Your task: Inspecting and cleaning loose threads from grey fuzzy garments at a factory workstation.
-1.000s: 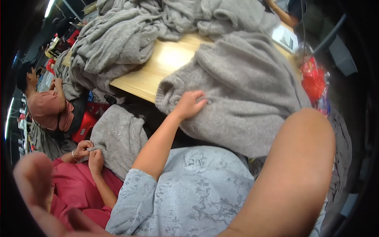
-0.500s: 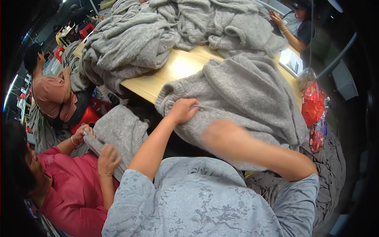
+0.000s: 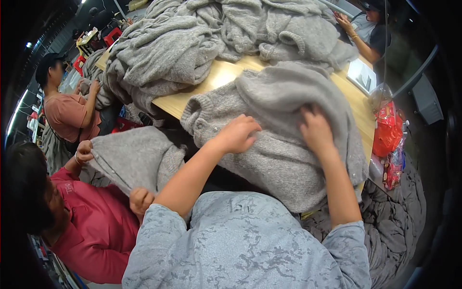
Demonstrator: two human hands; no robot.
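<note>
Shifting rightward over grey garment (image 3: 284,164) since earlier: right grip (image 3: 317,132) | left grip (image 3: 237,135) alongside | both half-curled, hold unclear

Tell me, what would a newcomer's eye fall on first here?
Probably the big heap of grey knitwear spread across the far side of the wooden table. Nearer, a grey knit garment hangs over the table's near edge, with the wearer's left fingers and right fingers over it. Two bright reds also stand out: a plastic bag beside the table's right edge and a co-worker's shirt at lower left.
</note>
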